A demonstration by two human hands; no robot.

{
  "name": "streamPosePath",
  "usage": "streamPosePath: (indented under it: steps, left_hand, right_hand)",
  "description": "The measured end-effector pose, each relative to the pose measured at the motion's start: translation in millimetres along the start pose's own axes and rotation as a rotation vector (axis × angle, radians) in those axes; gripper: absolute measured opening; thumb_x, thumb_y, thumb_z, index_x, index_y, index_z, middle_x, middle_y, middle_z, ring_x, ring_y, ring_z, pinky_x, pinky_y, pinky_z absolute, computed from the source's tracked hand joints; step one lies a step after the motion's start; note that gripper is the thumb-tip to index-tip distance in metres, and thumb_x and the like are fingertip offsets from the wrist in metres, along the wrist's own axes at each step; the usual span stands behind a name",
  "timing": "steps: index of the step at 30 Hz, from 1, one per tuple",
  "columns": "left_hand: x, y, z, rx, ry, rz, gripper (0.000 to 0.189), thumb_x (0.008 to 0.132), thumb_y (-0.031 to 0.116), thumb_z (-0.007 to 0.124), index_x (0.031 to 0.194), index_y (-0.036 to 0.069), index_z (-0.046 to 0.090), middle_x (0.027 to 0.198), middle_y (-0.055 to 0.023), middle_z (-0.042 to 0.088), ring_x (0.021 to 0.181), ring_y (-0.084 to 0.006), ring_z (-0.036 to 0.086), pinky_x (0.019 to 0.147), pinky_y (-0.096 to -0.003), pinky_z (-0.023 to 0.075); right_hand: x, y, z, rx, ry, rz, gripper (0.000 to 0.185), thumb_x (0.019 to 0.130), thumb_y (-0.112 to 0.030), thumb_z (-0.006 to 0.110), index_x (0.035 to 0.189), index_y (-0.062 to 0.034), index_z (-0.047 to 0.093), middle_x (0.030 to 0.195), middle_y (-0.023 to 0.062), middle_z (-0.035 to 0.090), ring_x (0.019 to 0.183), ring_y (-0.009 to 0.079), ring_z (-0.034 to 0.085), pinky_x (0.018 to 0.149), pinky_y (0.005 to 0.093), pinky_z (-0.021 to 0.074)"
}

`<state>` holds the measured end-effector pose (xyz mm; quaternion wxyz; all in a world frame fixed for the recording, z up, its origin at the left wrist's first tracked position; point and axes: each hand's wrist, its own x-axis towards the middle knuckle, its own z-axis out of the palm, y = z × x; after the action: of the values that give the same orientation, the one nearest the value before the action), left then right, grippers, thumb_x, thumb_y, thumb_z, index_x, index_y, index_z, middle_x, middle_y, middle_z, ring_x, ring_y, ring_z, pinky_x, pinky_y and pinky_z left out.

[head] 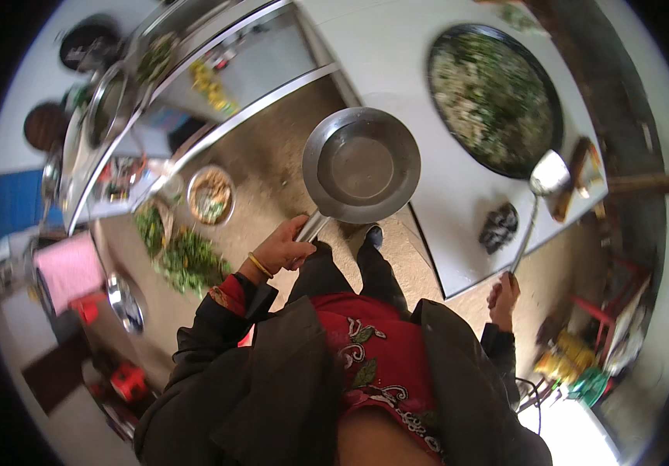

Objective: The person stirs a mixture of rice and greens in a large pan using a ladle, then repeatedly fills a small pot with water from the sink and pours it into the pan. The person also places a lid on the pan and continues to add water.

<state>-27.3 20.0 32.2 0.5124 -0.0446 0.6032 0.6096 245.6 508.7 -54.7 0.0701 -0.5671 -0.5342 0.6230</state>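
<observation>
My left hand point(279, 247) is closed around the handle of a metal pan point(361, 164), which is held out over the floor beside the white counter. Shallow liquid seems to lie in the pan. In my right hand point(503, 297) is the long handle of a metal wok spatula point(548, 173). Its blade is raised over the counter, in view close to the rim of a large dark wok point(494, 99) filled with chopped greens and pale pieces. A dark, crumpled scouring pad or similar bundle point(498, 228) lies on the counter, left of the spatula's handle.
The white counter point(427, 256) has its corner near my legs. Leafy greens point(192, 262) and a bowl of food point(211, 195) are on the floor to the left. A glass-fronted cabinet point(253, 105) stands at upper left. A red stool frame point(608, 314) is at right.
</observation>
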Motion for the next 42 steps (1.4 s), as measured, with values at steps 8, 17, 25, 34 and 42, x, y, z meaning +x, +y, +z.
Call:
streamPosePath:
  steps: [8,17,25,34,42]
  left_hand:
    - [-112.3,-64.5,-36.1,-0.263,0.274,0.119,0.049,0.084,0.006,0.065,0.130,0.001,0.048,0.070,0.0007,0.052,0.046,-0.0080,0.049,0.039,-0.0234,0.0379]
    - [-247.1,-192.9,-95.1,-0.500,0.504,0.303,0.044,0.083,0.007,0.066,0.123,-0.001,0.049,0.067,-0.0011,0.051,0.043,-0.0100,0.048,0.037,-0.0248,0.0377]
    - [-366.9,-339.4,-109.7,-0.633,0.716,0.388,0.049,0.085,0.007,0.066,0.130,-0.002,0.047,0.062,-0.0019,0.055,0.043,-0.0098,0.052,0.038,-0.0238,0.0395]
    - [-431.6,-498.2,-83.8,-0.938,1.069,0.382,0.054,0.083,0.006,0.067,0.132,-0.003,0.046,0.067,-0.0017,0.053,0.043,-0.0109,0.051,0.039,-0.0258,0.0411]
    - [-435.8,-615.1,-59.3,-1.141,1.473,0.168,0.052,0.080,0.002,0.067,0.127,-0.005,0.047,0.061,-0.0051,0.053,0.041,-0.0158,0.051,0.036,-0.0293,0.0407]
  right_hand:
    - [51.3,14.3,-30.3,-1.247,0.037,-0.384,0.037,0.092,-0.034,0.068,0.082,0.0006,0.061,0.074,0.0144,0.066,0.053,0.0245,0.058,0.052,0.0388,0.0491]
    - [-192.7,-79.7,351.2,-0.656,-0.920,-0.848,0.013,0.094,-0.009,0.061,0.082,-0.0031,0.061,0.066,-0.0010,0.057,0.055,0.0041,0.048,0.046,0.0220,0.0381]
    - [-531.5,184.8,621.3,-1.706,-1.358,-2.107,0.034,0.090,-0.009,0.058,0.123,-0.0024,0.053,0.111,0.0265,0.059,0.105,0.0433,0.059,0.085,0.0482,0.0509]
    - [-668.2,358.3,615.5,-1.041,-2.403,-1.859,0.029,0.086,-0.001,0.059,0.115,-0.0036,0.058,0.106,0.0229,0.061,0.098,0.0398,0.061,0.081,0.0457,0.0508]
    - [-654.3,289.6,661.7,-0.787,-2.065,-1.825,0.017,0.086,-0.012,0.059,0.098,-0.0009,0.063,0.094,0.0181,0.065,0.093,0.0380,0.063,0.084,0.0477,0.0501]
